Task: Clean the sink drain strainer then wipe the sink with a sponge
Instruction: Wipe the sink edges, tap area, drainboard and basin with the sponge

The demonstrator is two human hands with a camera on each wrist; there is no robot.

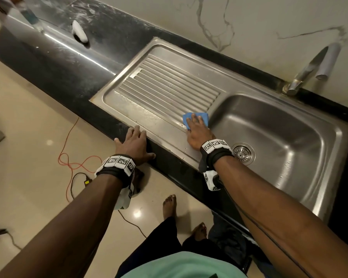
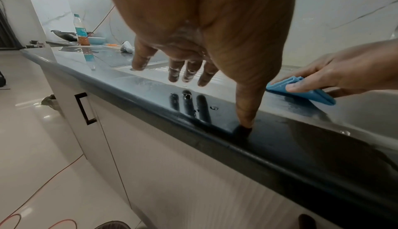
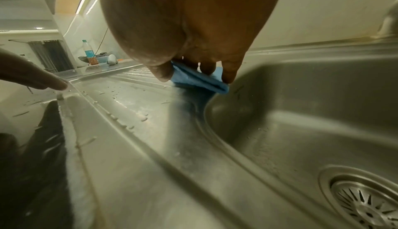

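A blue sponge [image 1: 186, 118] [image 2: 310, 94] [image 3: 193, 79] lies on the steel drainboard [image 1: 169, 87], right at the lip of the sink basin [image 1: 289, 121]. My right hand [image 1: 197, 127] [image 3: 193, 48] is on top of it, thumb on one side and fingers on the other, pressing it down on the wet metal. The round slotted drain strainer [image 1: 243, 153] [image 3: 366, 203] sits in the basin floor, just behind my right wrist. My left hand [image 1: 135, 141] [image 2: 215, 62] rests open on the black counter edge [image 2: 280, 144], fingers spread, holding nothing.
A steel faucet [image 1: 309, 71] stands behind the basin by the marble wall. A white object [image 1: 79, 33] and a plastic bottle [image 2: 80, 31] stand far left on the black counter. A red cable [image 1: 68, 157] lies on the tiled floor, and bare feet [image 1: 170, 205] stand by the cabinet.
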